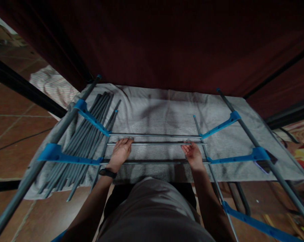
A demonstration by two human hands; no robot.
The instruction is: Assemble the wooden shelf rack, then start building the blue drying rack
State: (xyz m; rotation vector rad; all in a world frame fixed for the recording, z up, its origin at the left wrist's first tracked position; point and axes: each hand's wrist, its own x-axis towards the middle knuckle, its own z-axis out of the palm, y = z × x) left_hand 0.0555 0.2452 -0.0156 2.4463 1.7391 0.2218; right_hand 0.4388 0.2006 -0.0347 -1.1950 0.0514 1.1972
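A thin grey metal tube (157, 143) runs crosswise in front of me. My left hand (121, 151), with a dark band on its wrist, is closed over it near its left end. My right hand (193, 154) grips the same tube toward the right, palm partly upward. Beyond it lies a fixed crossbar (155, 135), and on the near side another crossbar (157, 162). Blue plastic brackets (96, 122) on the left and matching brackets (221, 125) on the right join the crossbars' side rods to thicker grey poles. The held tube's ends reach the side rods; whether they are attached I cannot tell.
A pile of loose grey tubes (83, 141) lies under the left brackets. Grey cloth (164, 111) covers the table. A phone-like dark object (266, 163) sits by the right pole (250, 136). Behind hangs a dark red cloth panel (167, 50).
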